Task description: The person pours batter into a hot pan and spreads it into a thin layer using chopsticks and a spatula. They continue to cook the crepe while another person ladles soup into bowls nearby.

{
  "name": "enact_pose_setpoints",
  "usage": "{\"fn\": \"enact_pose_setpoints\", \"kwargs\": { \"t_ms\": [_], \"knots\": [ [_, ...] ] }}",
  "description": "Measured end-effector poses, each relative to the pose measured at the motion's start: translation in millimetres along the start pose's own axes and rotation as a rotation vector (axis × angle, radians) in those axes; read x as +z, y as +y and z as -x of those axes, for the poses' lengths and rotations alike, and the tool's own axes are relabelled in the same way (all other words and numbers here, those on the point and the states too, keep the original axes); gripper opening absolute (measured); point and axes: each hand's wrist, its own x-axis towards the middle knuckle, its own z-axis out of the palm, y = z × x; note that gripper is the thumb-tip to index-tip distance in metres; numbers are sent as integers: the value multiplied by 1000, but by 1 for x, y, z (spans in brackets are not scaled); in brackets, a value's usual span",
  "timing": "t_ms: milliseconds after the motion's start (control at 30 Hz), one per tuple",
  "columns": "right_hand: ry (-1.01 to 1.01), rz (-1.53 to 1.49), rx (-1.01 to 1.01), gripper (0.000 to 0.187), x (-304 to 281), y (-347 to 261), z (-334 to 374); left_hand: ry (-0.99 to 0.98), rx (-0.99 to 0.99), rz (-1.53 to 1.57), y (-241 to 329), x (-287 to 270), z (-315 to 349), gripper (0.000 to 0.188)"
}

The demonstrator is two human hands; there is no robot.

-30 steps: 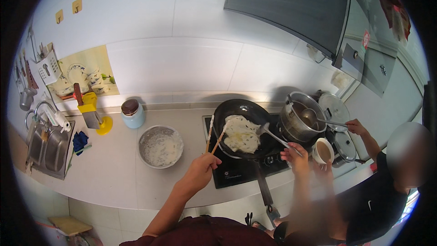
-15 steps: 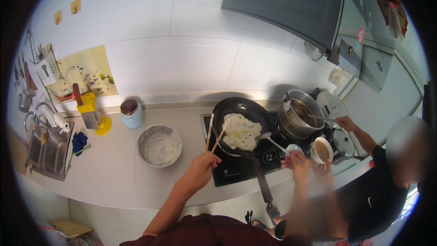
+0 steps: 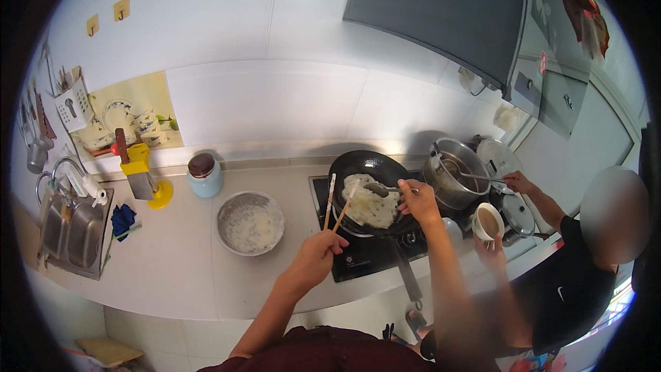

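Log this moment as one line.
left hand: holds chopsticks | right hand: holds spoon over pancake | pancake: in pan | bowl: on counter

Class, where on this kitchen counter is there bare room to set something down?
Bare countertop lies between the blue cloth and the metal bowl; a narrower strip, between that bowl and the cooktop. The cooktop is crowded: wok, metal pot, and the right hand above.

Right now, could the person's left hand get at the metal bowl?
Probably yes: the left hand is to the right of the metal bowl, with nothing visible between them. It holds chopsticks, though, which might make gripping awkward.
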Motion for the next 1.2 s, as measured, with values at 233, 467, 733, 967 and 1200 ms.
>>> {"fn": "enact_pose_setpoints", "kwargs": {
  "t_ms": [233,467,733,967,1200],
  "knots": [
    [33,72,-33,38,19,-8,-21,0,-46,166,1,-17,1,14],
    [-1,396,-334,42,57,-7,-25,71,-63,236,-7,-46,20,17],
    [-159,428,-78,39,76,-77,23,113,-76,231,-12,-72,38,18],
    [-122,493,-367,35,71,-67,39,92,-84,210,-10,-80,38,19],
    [-200,375,-93,34,61,-103,69,92,-53,188,-14,-85,39,18]
  ]
}}
